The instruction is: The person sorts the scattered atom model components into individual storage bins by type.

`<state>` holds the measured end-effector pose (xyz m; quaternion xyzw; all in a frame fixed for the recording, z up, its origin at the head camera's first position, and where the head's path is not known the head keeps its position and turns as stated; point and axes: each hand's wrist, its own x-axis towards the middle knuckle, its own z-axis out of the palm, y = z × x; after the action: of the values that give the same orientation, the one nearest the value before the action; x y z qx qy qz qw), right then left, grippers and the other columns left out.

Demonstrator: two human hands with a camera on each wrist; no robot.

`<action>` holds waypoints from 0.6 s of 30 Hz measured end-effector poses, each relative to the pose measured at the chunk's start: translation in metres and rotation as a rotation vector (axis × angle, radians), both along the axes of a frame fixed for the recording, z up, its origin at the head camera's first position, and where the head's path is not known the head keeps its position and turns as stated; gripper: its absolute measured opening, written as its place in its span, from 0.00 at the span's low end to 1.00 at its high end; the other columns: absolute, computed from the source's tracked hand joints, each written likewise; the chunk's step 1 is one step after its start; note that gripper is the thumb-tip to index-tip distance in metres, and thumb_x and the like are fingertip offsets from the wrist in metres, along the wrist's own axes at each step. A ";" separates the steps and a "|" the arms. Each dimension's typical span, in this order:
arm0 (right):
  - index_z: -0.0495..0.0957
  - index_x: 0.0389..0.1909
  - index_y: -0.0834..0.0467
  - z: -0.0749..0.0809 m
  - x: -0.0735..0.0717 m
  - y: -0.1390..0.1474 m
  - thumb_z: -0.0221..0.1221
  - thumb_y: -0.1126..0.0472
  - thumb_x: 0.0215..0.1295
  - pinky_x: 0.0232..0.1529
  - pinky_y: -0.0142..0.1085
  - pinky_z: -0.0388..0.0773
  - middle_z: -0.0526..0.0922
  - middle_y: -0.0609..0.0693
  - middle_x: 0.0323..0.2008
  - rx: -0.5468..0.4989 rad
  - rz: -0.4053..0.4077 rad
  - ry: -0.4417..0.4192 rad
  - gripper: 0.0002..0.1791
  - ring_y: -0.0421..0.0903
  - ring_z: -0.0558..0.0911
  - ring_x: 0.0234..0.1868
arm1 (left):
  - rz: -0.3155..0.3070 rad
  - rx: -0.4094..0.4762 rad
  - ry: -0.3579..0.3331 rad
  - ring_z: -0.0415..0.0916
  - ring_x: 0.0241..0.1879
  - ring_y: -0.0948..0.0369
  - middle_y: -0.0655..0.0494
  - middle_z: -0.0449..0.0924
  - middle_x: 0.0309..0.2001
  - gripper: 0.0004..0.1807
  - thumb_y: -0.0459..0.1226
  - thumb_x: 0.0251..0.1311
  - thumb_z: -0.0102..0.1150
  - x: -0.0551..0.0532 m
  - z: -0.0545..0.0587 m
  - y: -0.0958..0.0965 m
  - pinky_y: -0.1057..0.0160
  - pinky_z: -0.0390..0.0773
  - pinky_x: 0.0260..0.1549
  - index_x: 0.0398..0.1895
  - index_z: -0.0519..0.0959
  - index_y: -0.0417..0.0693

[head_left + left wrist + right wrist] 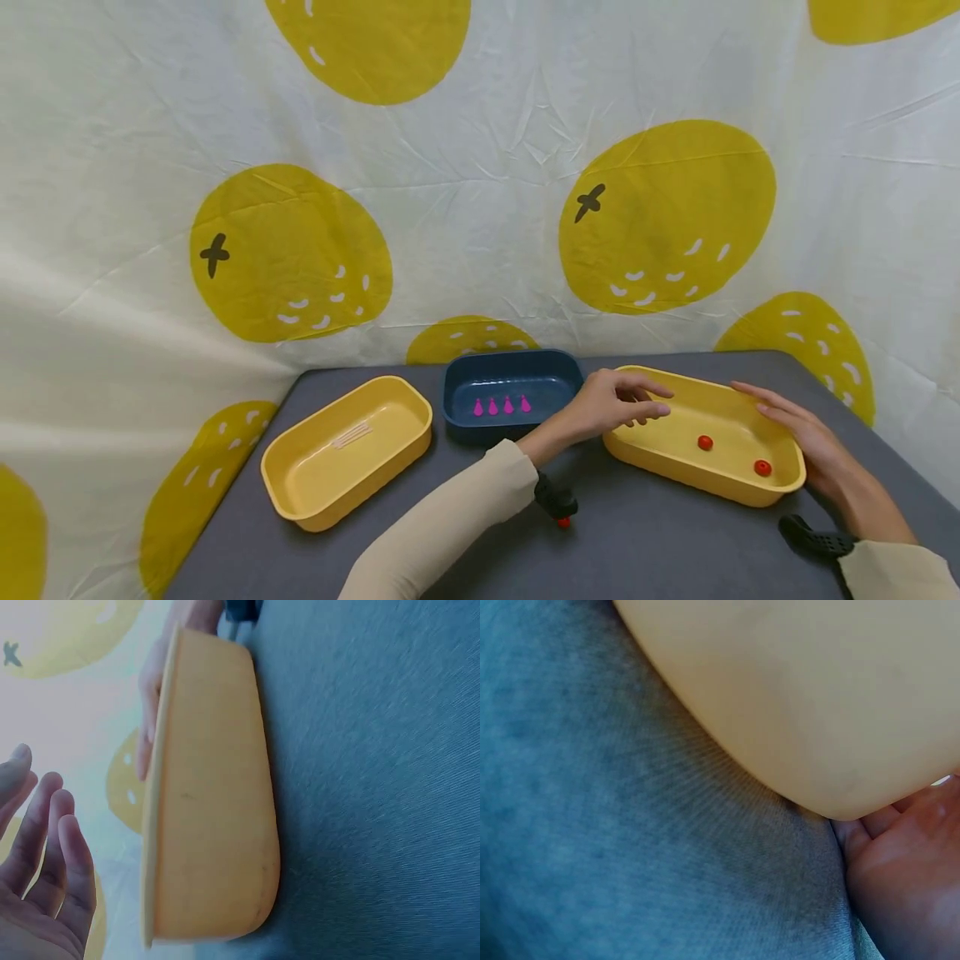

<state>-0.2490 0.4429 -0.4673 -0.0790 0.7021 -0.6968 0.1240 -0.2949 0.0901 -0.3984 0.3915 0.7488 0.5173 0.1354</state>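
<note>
My left hand (611, 402) hovers over the left end of the right-hand yellow tray (675, 468), with its fingers loosely spread and nothing between them. In the left wrist view the same left hand (52, 870) is beside the tray's outer wall (210, 795), apart from it. My right hand (813, 442) lies against the tray's right end, fingers stretched along the rim. The right wrist view has that hand (907, 862) touching the tray's underside curve (802, 712). Inside the tray lie a red bead (705, 442) and another red bead (762, 467).
A dark blue tray (513, 362) at the back holds several pink teardrop-shaped pieces (508, 405). To the left stands another yellow tray (300, 492) with thin pale sticks (352, 434). A small red piece (563, 522) is on the grey table (637, 550), partly hidden by the left wrist strap.
</note>
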 end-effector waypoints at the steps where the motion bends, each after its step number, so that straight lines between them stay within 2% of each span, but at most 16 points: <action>1: 0.56 0.82 0.44 0.000 0.000 0.001 0.39 0.56 0.86 0.51 0.28 0.83 0.75 0.18 0.59 -0.010 0.010 0.005 0.28 0.25 0.81 0.56 | -0.003 0.015 -0.004 0.84 0.34 0.57 0.47 0.89 0.40 0.18 0.44 0.69 0.65 0.003 0.000 -0.003 0.64 0.87 0.35 0.59 0.85 0.50; 3: 0.57 0.82 0.45 0.000 0.000 0.001 0.39 0.57 0.86 0.51 0.28 0.83 0.76 0.19 0.59 -0.028 0.011 0.008 0.27 0.26 0.81 0.56 | 0.003 0.037 -0.012 0.84 0.34 0.57 0.47 0.89 0.40 0.18 0.44 0.69 0.65 0.008 0.000 -0.010 0.65 0.87 0.34 0.58 0.85 0.51; 7: 0.58 0.81 0.44 0.000 0.001 0.003 0.40 0.56 0.86 0.50 0.28 0.84 0.77 0.19 0.59 -0.013 -0.004 0.011 0.27 0.26 0.82 0.55 | 0.023 0.073 -0.025 0.84 0.32 0.60 0.52 0.89 0.37 0.16 0.44 0.68 0.67 0.018 -0.001 -0.023 0.55 0.88 0.37 0.56 0.86 0.53; 10: 0.58 0.81 0.44 -0.001 0.001 0.003 0.39 0.56 0.86 0.50 0.28 0.84 0.77 0.19 0.59 -0.015 -0.002 0.014 0.27 0.26 0.82 0.55 | 0.033 0.100 -0.051 0.85 0.35 0.53 0.60 0.88 0.34 0.15 0.43 0.67 0.68 0.025 -0.004 -0.035 0.49 0.88 0.40 0.55 0.87 0.53; 12: 0.57 0.82 0.45 -0.001 0.001 0.004 0.39 0.57 0.86 0.51 0.29 0.84 0.77 0.20 0.59 -0.034 0.013 0.014 0.27 0.27 0.82 0.56 | 0.036 0.117 -0.087 0.86 0.37 0.49 0.64 0.87 0.33 0.16 0.42 0.67 0.68 0.029 -0.008 -0.044 0.52 0.89 0.40 0.55 0.86 0.51; 13: 0.57 0.82 0.45 -0.001 0.001 0.004 0.38 0.57 0.86 0.51 0.29 0.84 0.77 0.20 0.59 -0.040 0.018 0.013 0.27 0.27 0.82 0.56 | 0.039 0.125 -0.100 0.86 0.37 0.50 0.65 0.87 0.33 0.16 0.41 0.66 0.68 0.031 -0.010 -0.049 0.55 0.89 0.40 0.55 0.86 0.50; 16: 0.57 0.82 0.45 -0.002 0.002 0.004 0.38 0.58 0.86 0.51 0.29 0.84 0.78 0.20 0.59 -0.047 0.018 0.009 0.27 0.27 0.82 0.56 | 0.049 0.146 -0.117 0.85 0.35 0.61 0.62 0.87 0.34 0.15 0.40 0.67 0.68 0.036 -0.018 -0.062 0.66 0.86 0.37 0.55 0.86 0.49; 18: 0.59 0.81 0.45 -0.001 0.003 0.005 0.38 0.59 0.86 0.51 0.29 0.84 0.78 0.21 0.59 -0.053 0.019 0.013 0.27 0.28 0.83 0.55 | 0.053 0.165 -0.127 0.82 0.33 0.69 0.57 0.87 0.35 0.15 0.39 0.67 0.67 0.040 -0.023 -0.071 0.69 0.84 0.36 0.55 0.87 0.49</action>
<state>-0.2461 0.4480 -0.4688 -0.0935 0.6833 -0.7135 0.1239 -0.2553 0.0195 -0.4210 0.3476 0.7038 0.6044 0.1362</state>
